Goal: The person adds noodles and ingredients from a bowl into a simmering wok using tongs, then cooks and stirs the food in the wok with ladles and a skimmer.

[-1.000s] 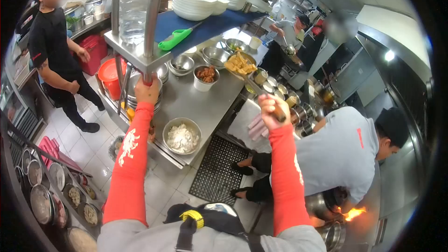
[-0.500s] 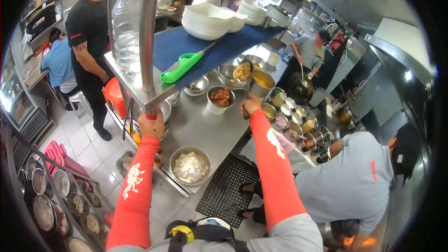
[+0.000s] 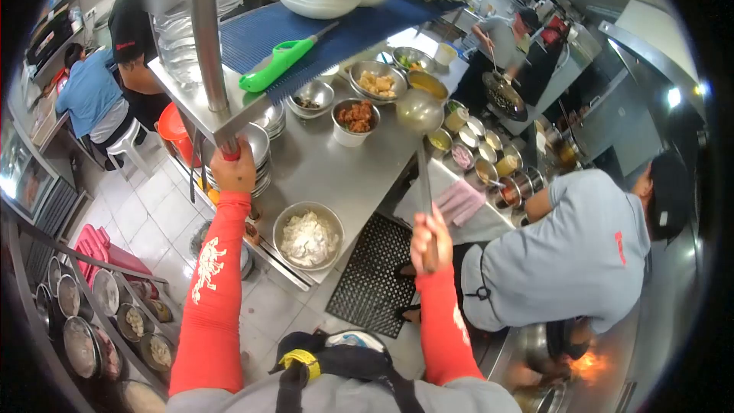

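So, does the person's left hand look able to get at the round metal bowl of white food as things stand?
Probably: the round metal bowl is close by with its top uncovered, though the left hand seems closed around something red and might need to let go.

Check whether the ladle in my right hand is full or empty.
Empty, it seems: the round metal head of the ladle shows bare, with no food visible in it, while your right hand grips the handle.

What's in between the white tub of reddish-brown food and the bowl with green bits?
A metal bowl of golden chunks. You can see it in the head view.
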